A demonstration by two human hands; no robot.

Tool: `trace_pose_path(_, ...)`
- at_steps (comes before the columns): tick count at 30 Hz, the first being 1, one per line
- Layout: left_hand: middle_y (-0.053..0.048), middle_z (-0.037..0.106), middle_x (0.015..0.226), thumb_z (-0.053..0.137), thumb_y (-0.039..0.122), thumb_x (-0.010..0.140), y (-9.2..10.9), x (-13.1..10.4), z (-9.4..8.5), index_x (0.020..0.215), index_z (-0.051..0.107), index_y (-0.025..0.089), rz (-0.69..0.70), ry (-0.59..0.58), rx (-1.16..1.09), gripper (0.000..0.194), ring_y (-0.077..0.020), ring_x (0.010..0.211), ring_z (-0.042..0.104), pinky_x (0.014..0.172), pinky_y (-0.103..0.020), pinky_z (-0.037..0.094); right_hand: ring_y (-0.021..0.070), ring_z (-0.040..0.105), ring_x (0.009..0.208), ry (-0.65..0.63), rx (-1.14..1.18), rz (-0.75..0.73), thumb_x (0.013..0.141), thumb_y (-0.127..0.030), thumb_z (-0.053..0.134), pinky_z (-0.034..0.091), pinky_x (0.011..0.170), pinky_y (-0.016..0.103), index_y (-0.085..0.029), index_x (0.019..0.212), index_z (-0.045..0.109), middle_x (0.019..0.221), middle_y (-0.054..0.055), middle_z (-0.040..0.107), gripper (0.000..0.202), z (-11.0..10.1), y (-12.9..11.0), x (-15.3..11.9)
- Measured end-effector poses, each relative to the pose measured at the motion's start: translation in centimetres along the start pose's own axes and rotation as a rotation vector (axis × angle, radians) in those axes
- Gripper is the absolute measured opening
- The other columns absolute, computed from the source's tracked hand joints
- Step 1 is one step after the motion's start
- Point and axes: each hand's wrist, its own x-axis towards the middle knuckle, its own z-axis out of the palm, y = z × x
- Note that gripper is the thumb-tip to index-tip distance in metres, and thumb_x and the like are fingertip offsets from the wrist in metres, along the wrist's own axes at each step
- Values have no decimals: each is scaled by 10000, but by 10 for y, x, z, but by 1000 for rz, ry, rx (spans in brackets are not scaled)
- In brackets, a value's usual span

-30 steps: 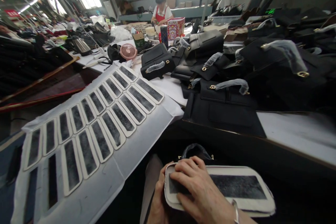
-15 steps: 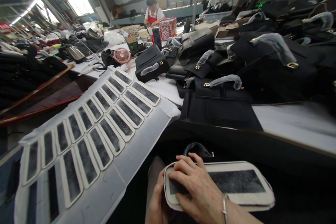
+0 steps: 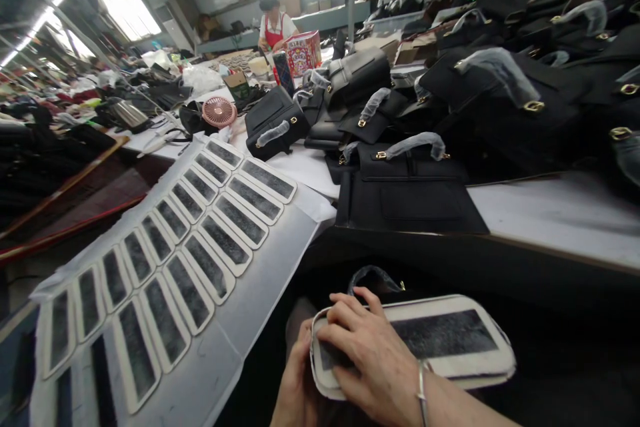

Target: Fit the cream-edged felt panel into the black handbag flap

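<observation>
**Layout of the Work Area**

The panel [image 3: 450,340] lies nearest the viewer, below the table [image 3: 560,213] edge. The right hand [image 3: 370,360] rests on its left end; the left hand [image 3: 295,393] is at that end, beneath. A wrapped handle [image 3: 373,278] sits just behind the panel. To the left, a sheet [image 3: 270,280] carries two rows of pads [image 3: 220,213]. On the table behind, a flat bag [image 3: 407,193] lies at the front edge, with more bags [image 3: 500,93] behind and right. A fan [image 3: 219,111] stands beyond the sheet. Two people [image 3: 273,20] work at the far bench.

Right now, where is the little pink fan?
The pink fan sits far back on the left of the table, beside a black handbag.
</observation>
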Motion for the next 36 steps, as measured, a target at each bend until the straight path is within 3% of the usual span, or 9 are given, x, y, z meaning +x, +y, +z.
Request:
trace_pose_path(5,-73,738,980,661,296,846,0,-2,6,957,757,179,21,11,88,187,-228,1028,665,882,-291,512,213,387,1351,1,11,-3,760,-184,560,-24,1157,415,-304,1157,615,1210,3,624,419,1,-1,-2)
trace_pose_path(8,-68,728,1028,674,298,828,-1,-2,-1,973,741,191,18,-15,120,192,-220,1036,658,919,-299,490,213,394,1347,22,10,-9,766,-196,568,-21,1154,412,-302,1145,620,1193,4,628,396,3,-1,-3)
trace_pose_path(11,-75,715,1088,652,311,831,3,-2,-7,1008,720,207,-24,-92,164,216,-269,1113,626,997,-381,448,220,390,1355,31,3,-25,760,-200,576,-32,1152,420,-300,1135,621,1182,11,628,391,5,1,-4)
trace_pose_path(16,-78,691,1079,628,316,844,10,-2,-11,1042,674,177,-5,-111,345,246,-266,1089,616,974,-385,425,222,372,1377,31,-5,-31,749,-180,566,-66,1151,429,-301,1139,616,1181,12,628,411,5,2,-3)
trace_pose_path(21,-81,672,1088,632,365,853,6,1,-19,1001,672,168,127,-89,528,249,-266,1107,584,970,-367,416,208,379,1378,36,-6,-41,742,-163,552,-79,1156,405,-282,1139,599,1192,11,630,417,4,0,-4)
trace_pose_path(28,-61,671,941,628,456,841,5,6,-21,973,664,163,224,-16,713,323,-230,901,617,813,-329,491,224,397,1355,39,-33,-10,718,-148,568,-13,1171,437,-225,1095,559,1212,49,621,385,0,-2,-2)
trace_pose_path(33,-85,664,1192,653,515,801,-1,12,-33,1086,662,201,358,163,913,424,-334,1225,542,1071,-438,432,256,351,1371,113,-141,-155,784,-283,668,27,1181,484,-229,1176,518,1302,69,584,423,12,-4,1)
trace_pose_path(36,-57,570,1400,590,529,847,4,21,-41,1257,590,263,479,160,1032,489,-331,1350,458,1157,-465,355,230,391,1361,277,-205,-272,901,-396,610,81,1184,463,-277,1215,516,1276,25,626,349,12,1,-6)
